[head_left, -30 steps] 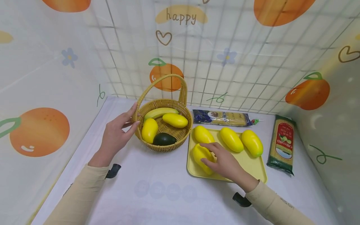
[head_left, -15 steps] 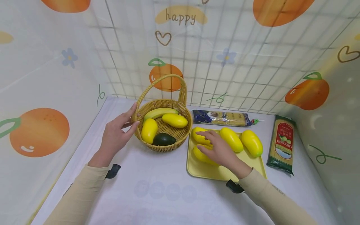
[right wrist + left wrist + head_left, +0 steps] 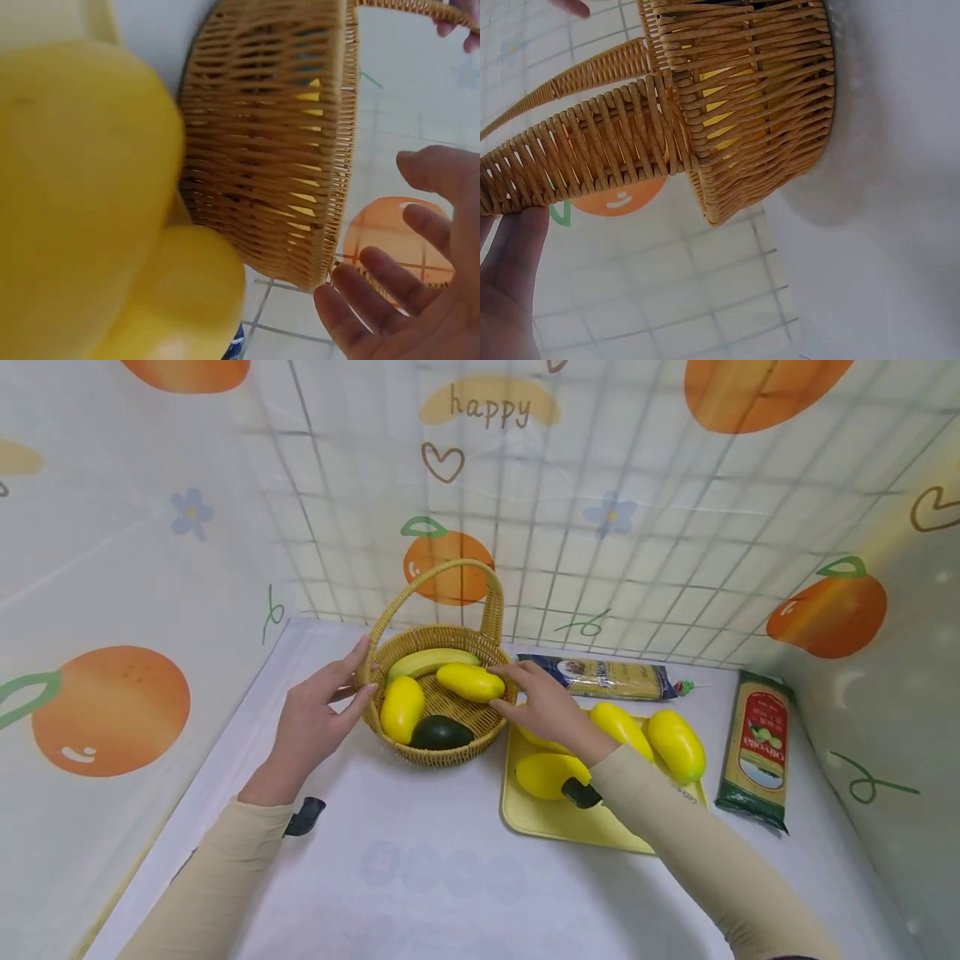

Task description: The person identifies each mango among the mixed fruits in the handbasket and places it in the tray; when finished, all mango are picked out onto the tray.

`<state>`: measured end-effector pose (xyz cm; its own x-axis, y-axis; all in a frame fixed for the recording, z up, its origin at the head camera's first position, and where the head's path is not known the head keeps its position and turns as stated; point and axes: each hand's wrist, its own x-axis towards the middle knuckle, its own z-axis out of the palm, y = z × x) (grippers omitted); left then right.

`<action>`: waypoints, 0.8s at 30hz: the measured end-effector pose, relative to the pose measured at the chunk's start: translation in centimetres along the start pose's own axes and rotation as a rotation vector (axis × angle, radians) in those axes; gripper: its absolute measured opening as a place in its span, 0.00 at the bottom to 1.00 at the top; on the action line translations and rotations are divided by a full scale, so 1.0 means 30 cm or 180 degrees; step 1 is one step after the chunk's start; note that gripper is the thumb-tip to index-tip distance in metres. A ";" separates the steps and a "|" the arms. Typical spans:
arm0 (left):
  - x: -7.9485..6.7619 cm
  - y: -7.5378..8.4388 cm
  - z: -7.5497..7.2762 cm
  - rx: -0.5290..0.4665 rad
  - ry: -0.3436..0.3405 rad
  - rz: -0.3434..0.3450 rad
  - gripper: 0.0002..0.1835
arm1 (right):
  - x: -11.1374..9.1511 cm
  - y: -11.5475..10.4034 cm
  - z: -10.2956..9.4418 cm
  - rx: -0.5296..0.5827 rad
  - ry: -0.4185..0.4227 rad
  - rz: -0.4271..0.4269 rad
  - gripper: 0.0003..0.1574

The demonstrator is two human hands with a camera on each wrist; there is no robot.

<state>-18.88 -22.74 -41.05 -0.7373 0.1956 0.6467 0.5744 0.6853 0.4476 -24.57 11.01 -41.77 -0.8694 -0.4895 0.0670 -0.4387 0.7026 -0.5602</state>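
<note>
A wicker basket (image 3: 438,760) with a tall handle (image 3: 447,562) stands left of centre. In it lie a banana (image 3: 431,662), a dark avocado (image 3: 441,733) and two yellow mangoes, one at the left (image 3: 402,708), one at the right (image 3: 468,682). My left hand (image 3: 315,718) holds the handle's left base between thumb and fingers. My right hand (image 3: 547,706) is over the basket's right rim, fingers spread, near the right-hand mango; in the right wrist view nothing is in its grasp. Beneath that forearm, several mangoes (image 3: 543,776) lie on a yellow tray (image 3: 570,831), partly hidden.
Behind the tray lies a packet of pasta (image 3: 607,679), with a small green and red item (image 3: 683,687) at its end. A green and red Olivoilà packet (image 3: 757,747) lies to the right. Printed curtains over a wire grid (image 3: 555,560) enclose the table (image 3: 360,893).
My right hand has released the front mango on the tray, which now lies more sideways, and has moved up and left to the basket. My left hand has stayed at the handle.
</note>
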 end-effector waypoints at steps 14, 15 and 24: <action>0.001 0.010 -0.007 0.0046 -0.0034 -0.0034 0.43 | 0.202 -0.053 0.046 -0.0329 -0.0514 0.0043 0.35; 0.001 0.010 -0.007 0.0039 -0.0032 -0.0031 0.42 | 0.212 -0.051 0.054 -0.0376 -0.0579 0.0043 0.36; 0.000 0.007 -0.007 -0.0007 -0.0031 -0.0028 0.41 | 0.253 -0.034 0.117 -0.0697 -0.0833 0.0025 0.39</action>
<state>-18.68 -22.75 -40.82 -0.7458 0.1964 0.6366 0.5686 0.6856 0.4546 -29.91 4.77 -43.60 -0.7977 -0.5796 -0.1667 -0.4953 0.7873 -0.3672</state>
